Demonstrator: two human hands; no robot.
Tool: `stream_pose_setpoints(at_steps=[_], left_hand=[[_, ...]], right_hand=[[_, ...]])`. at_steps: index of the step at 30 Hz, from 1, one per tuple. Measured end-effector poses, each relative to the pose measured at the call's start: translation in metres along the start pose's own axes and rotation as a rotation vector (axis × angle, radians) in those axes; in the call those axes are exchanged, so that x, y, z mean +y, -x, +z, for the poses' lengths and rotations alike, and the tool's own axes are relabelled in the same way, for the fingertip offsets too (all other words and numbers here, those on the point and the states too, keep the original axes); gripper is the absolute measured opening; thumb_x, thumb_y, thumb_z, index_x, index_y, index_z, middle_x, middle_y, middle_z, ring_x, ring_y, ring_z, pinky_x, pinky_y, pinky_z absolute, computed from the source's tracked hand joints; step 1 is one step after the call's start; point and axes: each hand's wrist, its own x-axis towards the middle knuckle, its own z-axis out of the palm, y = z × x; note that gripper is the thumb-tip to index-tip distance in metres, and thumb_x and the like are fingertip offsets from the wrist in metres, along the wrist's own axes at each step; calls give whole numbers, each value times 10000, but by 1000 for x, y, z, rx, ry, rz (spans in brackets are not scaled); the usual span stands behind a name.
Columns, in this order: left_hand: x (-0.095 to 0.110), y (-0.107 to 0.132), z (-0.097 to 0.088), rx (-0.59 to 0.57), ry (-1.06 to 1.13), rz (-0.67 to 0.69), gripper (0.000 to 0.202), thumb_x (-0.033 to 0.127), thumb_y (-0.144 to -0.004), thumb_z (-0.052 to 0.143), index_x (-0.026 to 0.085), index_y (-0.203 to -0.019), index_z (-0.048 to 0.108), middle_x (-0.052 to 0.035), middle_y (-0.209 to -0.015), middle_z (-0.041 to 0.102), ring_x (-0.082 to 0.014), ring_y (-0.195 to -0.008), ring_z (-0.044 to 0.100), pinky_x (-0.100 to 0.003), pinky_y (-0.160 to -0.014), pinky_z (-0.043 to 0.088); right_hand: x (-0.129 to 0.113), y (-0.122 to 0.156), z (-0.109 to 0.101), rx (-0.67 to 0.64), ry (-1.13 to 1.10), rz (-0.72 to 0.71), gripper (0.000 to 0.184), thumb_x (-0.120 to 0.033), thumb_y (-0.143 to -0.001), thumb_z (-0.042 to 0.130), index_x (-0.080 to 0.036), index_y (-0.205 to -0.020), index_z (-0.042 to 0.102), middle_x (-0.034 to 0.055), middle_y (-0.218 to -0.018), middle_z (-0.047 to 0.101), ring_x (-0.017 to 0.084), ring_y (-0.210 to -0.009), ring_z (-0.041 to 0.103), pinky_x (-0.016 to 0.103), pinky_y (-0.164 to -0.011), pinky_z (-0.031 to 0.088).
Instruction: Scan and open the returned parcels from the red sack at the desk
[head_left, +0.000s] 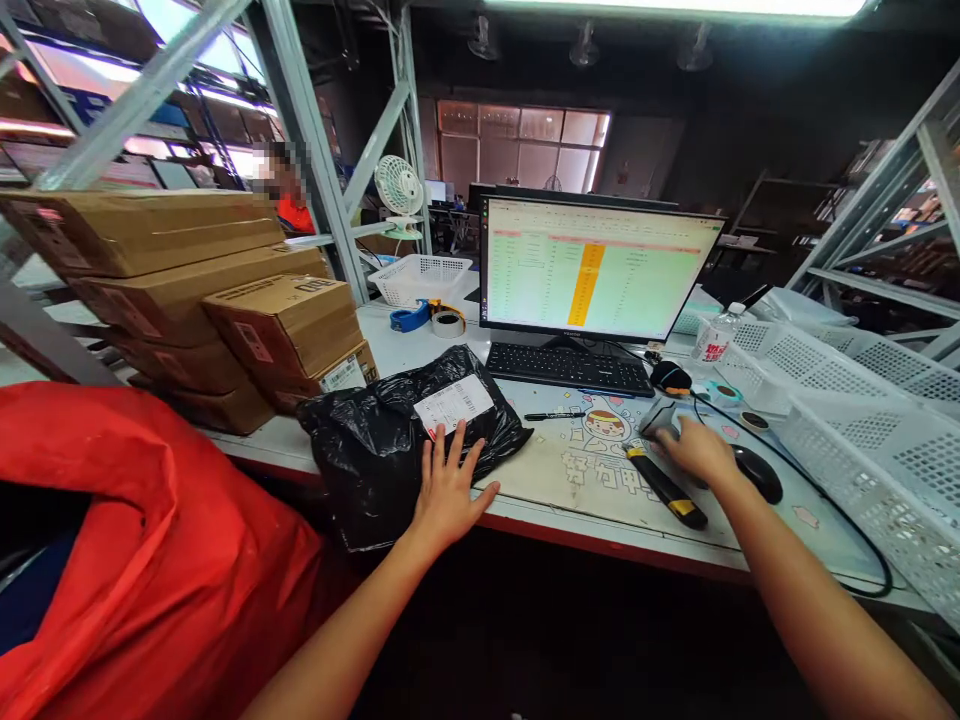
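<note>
My left hand [452, 483] lies with spread fingers on a black plastic mailer bag [367, 455], its fingertips at the lower edge of the white shipping label [454, 402]. The bag rests at the front edge of the desk and partly overhangs it. On the right, my right hand [697, 450] is closed around a grey handheld device [658, 415]; most of it is hidden by the fingers. Just left of that hand lies a black and yellow utility knife [666, 488]. A black computer mouse [757, 474] sits to its right. Between the hands is a black marker [555, 415].
A monitor [592, 270] and keyboard [570, 368] stand behind the printed desk mat [540, 465]. Cardboard boxes [165, 235] are stacked on the left, above a red bag [202, 560]. White baskets [847, 430] and a black cable [840, 510] occupy the right. A person [292, 200] is far left.
</note>
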Motion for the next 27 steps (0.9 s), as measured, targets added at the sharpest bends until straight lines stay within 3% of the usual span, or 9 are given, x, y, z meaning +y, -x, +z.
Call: stream_pose_setpoints(at_steps=[3, 8, 13, 17, 22, 25, 27], left_hand=[[-1, -3, 3, 13, 26, -20, 665, 506, -1000, 687, 212, -1591, 604, -138, -1838, 194, -493, -1699, 99, -744, -1347, 187], [1, -6, 4, 16, 67, -54, 608, 462, -1011, 664, 224, -1569, 620, -110, -1840, 206, -467, -1707, 99, -735, -1356, 171], [0, -5, 2, 27, 53, -52, 580, 398, -1004, 665, 226, -1556, 626, -102, -1835, 231, -453, -1710, 100, -722, -1359, 195], [0, -4, 5, 42, 37, -36, 579, 380, -1001, 659, 214, -1555, 621, -120, -1828, 249, -467, -1703, 127, -737, -1345, 228], [0, -6, 5, 46, 39, -50, 617, 359, -1014, 638, 137, -1585, 563, -171, -1808, 292, -492, -1687, 180, -723, -1310, 336], [-4, -8, -8, 20, -4, -46, 616, 317, -1006, 651, 100, -1576, 561, -203, -1770, 366, -490, -1642, 314, -660, -1277, 432], [-7, -7, -22, -32, -66, -38, 596, 257, -979, 673, 104, -1548, 589, -203, -1734, 433, -472, -1588, 424, -610, -1245, 492]], right_hand=[[-14, -38, 5, 22, 9, 12, 492, -410, -1110, 548, -115, -1502, 583, 216, -1355, 704, 331, -1257, 683, 509, -1106, 530], [-48, -107, 31, -81, 8, -70, 460, -473, -1054, 697, -184, -1410, 654, 123, -1402, 673, 270, -1205, 689, 507, -1033, 600], [-60, -137, 52, -179, 47, -106, 404, -434, -1052, 711, -177, -1362, 679, 112, -1348, 695, 255, -1165, 704, 491, -1011, 616], [-63, -145, 58, -195, 88, -121, 377, -405, -1087, 645, -149, -1362, 674, 136, -1318, 718, 266, -1197, 703, 501, -1075, 569], [-86, -146, 53, -235, 127, -159, 400, -405, -1095, 593, -143, -1392, 648, 148, -1315, 726, 266, -1177, 707, 467, -1052, 549], [-91, -122, 36, -247, 145, -200, 360, -324, -1069, 562, -139, -1360, 668, 181, -1310, 743, 283, -1189, 710, 396, -1014, 528], [-81, -86, 26, -257, 156, -238, 367, -326, -1046, 564, -157, -1350, 683, 187, -1308, 752, 302, -1202, 713, 373, -986, 524]])
